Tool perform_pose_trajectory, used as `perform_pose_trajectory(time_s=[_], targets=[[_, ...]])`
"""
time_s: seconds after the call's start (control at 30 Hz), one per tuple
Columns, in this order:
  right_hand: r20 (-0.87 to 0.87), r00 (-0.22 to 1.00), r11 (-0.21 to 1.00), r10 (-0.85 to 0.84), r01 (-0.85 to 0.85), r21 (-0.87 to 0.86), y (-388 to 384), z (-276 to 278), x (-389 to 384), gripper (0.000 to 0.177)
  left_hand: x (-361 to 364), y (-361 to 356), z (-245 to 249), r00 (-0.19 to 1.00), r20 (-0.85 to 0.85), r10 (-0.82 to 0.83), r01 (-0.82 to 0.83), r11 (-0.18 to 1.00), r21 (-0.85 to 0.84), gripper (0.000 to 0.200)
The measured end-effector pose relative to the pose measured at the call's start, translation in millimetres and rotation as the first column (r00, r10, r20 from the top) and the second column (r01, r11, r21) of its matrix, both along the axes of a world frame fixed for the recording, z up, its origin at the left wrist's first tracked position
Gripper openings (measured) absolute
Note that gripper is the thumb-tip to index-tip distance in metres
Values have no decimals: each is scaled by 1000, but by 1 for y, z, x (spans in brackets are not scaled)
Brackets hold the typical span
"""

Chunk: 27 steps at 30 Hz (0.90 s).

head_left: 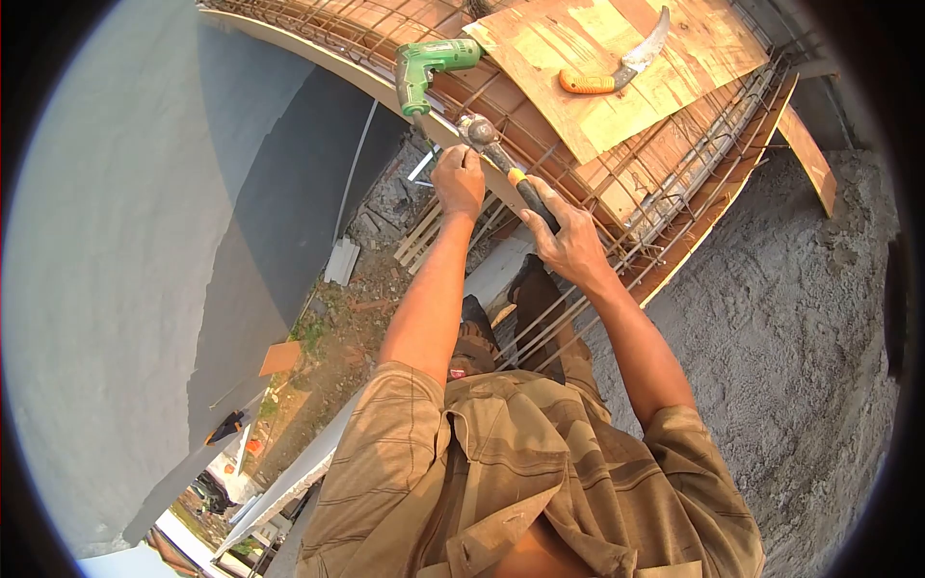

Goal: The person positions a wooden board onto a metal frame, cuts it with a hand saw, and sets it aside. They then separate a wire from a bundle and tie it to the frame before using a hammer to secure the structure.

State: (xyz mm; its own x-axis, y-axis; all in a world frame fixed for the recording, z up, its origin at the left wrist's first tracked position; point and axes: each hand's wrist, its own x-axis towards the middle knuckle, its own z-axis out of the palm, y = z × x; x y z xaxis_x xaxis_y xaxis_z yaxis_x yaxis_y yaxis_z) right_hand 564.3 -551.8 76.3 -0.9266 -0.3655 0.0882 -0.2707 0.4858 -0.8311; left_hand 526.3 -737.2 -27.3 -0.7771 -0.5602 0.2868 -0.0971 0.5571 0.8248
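My right hand (pixel 570 236) is wrapped round the black and yellow handle of a hammer (pixel 496 154), whose metal head lies just right of my left hand, over the edge of the wooden formwork (pixel 366 82). At that edge my left hand (pixel 459 180) is closed, fingers pinched together; what they hold is too small to make out. Just above my left hand a green power drill (pixel 416 72) rests on the rebar at the board's edge.
A plywood sheet (pixel 617 72) lies on the rebar mesh (pixel 511 96), with an orange-handled curved saw (pixel 617 77) on top. Rough grey concrete (pixel 771 289) spreads at the right. Rubble and wooden slats (pixel 419 236) lie far below, beside a grey wall (pixel 125 222).
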Motion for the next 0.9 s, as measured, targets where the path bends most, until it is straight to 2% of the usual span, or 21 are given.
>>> perform_pose_trajectory(time_s=[0.1, 0.23, 0.27, 0.3, 0.4, 0.53, 0.63, 0.67, 0.77, 0.8, 0.87, 0.9], targets=[[117, 993, 990, 2, -18, 139, -1, 2, -6, 50, 0, -2, -6, 999, -28, -39, 38, 999, -32, 14], [176, 984, 996, 14, -29, 80, -4, 13, -6, 50, 0, -1, -4, 1000, 8, -18, 18, 1000, 1, 15], [167, 986, 999, 10, -18, 48, -5, 13, -3, 51, 0, -2, -5, 999, -42, -28, 25, 997, -75, 14], [152, 988, 1000, 1, -4, 17, -5, 14, -2, 51, 2, -2, -4, 999, -10, -31, 30, 998, -59, 14], [157, 988, 994, 3, -21, 109, -4, 1, -11, 49, 1, -4, -1, 999, 16, -51, 51, 998, -23, 15], [205, 977, 997, -56, 65, -35, 10, 10, 7, 45, -3, -16, 7, 984, 108, -145, 140, 989, 54, 17], [247, 953, 983, -175, 184, -13, 32, 5, 19, 46, -4, -23, 24, 965, 101, -242, 219, 956, 198, 22], [330, 921, 976, -209, 219, 7, 40, 5, 22, 47, -5, -25, 34, 954, 119, -275, 269, 961, 64, 20], [340, 904, 966, -259, 246, 80, 69, -23, 21, 49, -12, -31, 26, 929, 186, -321, 332, 943, -32, 17], [384, 882, 961, -274, 270, 67, 75, -27, 23, 51, -10, -29, 21, 943, 145, -299, 306, 952, -26, 16], [360, 886, 956, -291, 279, 87, 83, -39, 25, 52, -7, -24, 18, 964, 62, -257, 259, 966, -16, 15], [348, 887, 952, -304, 288, 98, 88, -45, 26, 52, -12, -24, 17, 963, 84, -257, 261, 964, -45, 15]])
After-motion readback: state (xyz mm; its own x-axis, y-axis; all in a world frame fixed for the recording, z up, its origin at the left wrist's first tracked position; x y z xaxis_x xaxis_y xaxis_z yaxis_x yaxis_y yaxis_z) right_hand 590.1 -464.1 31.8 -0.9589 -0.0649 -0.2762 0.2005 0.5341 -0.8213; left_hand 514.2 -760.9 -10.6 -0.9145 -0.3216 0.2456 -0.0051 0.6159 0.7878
